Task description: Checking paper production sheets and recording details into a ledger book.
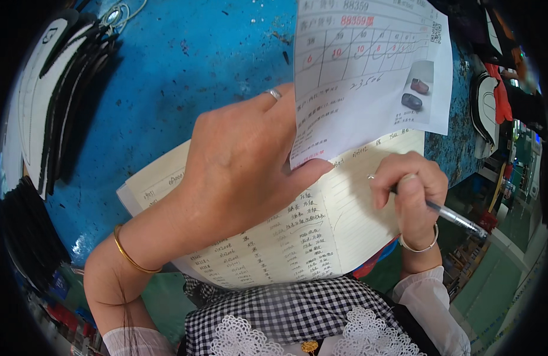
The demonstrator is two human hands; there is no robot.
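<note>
My left hand (244, 154) grips a white printed sheet (369, 65) by its lower left edge, the thumb on its front. The sheet carries a table, handwriting and a small picture of shoes, and stands tilted up over an open notebook (274, 249). In my right hand (411, 193) a clear pen (458, 219) with a dark grip is held between thumb and fingers. Its tip points to the left, above the notebook's right page. Rows of handwriting fill much of the left page, which my left hand and forearm partly cover.
The notebook lies at the near edge of a worn blue table (185, 65). Stacked black and white cut pieces (54, 101) stand at the left, with a dark stack (31, 225) nearer me. More pale pieces (484, 107) and a red item (500, 95) sit at the far right.
</note>
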